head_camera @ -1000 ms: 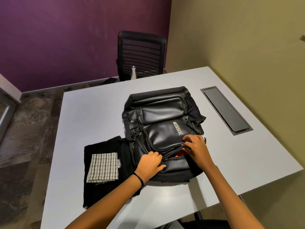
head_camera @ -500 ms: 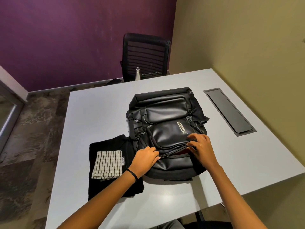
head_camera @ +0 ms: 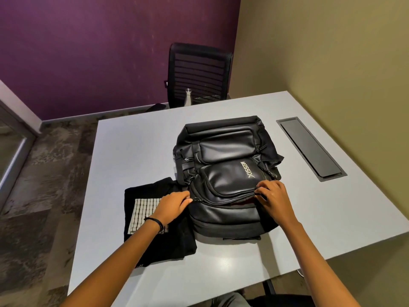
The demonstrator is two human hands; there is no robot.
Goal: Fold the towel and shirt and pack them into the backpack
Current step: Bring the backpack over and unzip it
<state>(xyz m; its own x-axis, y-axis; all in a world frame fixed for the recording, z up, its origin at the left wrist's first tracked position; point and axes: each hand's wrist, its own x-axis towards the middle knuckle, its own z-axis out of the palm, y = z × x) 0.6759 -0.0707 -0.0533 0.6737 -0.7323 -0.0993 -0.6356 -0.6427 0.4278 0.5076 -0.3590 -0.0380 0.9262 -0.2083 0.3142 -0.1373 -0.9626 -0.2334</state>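
Purple and beige walls meet in a corner behind the white table (head_camera: 137, 151). On the middle of this table lies the black backpack (head_camera: 223, 149), flat, with its front pockets facing up.

Both hands are on its near part, at a zip that runs across below the pocket with the light lettering. The left hand (head_camera: 173, 204) is curled, and its thumb and fingertips pinch the backpack at the left end of the zip, just beside a small metal ring. Which part exactly it holds is hidden under the fingers. The right hand (head_camera: 273, 196) is curled too and pinches the upper edge of the zip at the right side. Between the two hands the zip stands a little open, and something dark reddish shows in the gap, too dim to make out.

Just left of the backpack, touching its side, lies the folded black shirt (head_camera: 174, 242). The folded towel (head_camera: 145, 207), light with dark checks, lies on top of the shirt. The left wrist, with a thin black band (head_camera: 155, 221), covers the towel's near right corner.

On the right part of the table a dark cable hatch (head_camera: 309, 147) is set into the surface, well apart from the backpack. Behind the far edge stands a black chair (head_camera: 199, 69). A metal bottle (head_camera: 188, 97) shows in front of it, its lower part cut off by the table edge.
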